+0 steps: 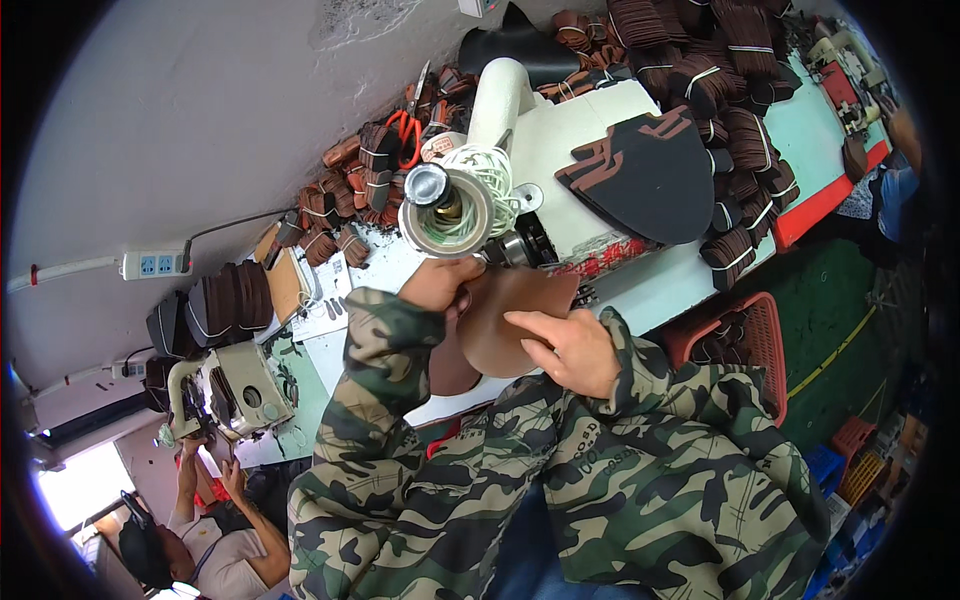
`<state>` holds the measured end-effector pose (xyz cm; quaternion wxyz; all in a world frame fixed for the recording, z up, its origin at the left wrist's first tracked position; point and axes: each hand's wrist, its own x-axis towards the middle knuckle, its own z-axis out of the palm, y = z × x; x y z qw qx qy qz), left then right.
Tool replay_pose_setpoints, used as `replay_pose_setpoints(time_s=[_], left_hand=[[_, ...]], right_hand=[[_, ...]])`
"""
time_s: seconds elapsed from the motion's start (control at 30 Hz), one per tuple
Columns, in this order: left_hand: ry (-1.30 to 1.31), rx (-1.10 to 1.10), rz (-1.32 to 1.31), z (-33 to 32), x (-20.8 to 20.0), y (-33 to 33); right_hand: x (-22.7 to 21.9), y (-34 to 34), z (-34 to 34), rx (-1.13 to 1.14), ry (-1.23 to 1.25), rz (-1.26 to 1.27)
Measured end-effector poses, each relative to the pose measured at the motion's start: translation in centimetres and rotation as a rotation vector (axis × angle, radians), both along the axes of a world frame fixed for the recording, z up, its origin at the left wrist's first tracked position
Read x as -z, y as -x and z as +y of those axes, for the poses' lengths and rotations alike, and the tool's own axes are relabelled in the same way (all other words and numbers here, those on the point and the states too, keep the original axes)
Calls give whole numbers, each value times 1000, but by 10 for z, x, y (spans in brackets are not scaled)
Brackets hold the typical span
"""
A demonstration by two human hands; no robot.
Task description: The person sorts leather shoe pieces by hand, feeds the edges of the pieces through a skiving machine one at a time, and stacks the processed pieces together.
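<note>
A smooth brown piece that looks like leather [500, 335] lies under the head of a white sewing machine [500, 105], its lower part curving toward my lap. My left hand [440, 285] is closed at its left edge, close to the machine's front end; the fingertips are partly hidden. My right hand [575, 350] rests on the piece from the right, index finger and thumb stretched out over its surface. The needle area is hidden. A stack of dark, rounded pieces with brown strips [645, 175] lies on the machine's white bed.
Banded bundles of brown pieces [740, 140] crowd the right, others the wall. Red-handled scissors [405, 138] stand among them. A red basket [735, 340] is at my right. People work at machines at far left and right; one person [215, 545] sits lower left.
</note>
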<state>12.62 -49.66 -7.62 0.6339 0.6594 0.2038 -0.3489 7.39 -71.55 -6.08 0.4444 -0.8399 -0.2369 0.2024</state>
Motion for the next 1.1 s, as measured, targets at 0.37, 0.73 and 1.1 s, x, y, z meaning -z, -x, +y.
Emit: replay_pose_setpoints(time_s=[0.37,0.73,1.1], left_hand=[[-189,102,-158,-24,0,9],[-1170,664,-579,74,120,108],[-1226,666,-723,71,95,88]], right_hand=[[-24,-44,-48,96,-87,-239],[-66,-80,-92,338,200,-844],[-7,-38,-47,50,-115,-175]])
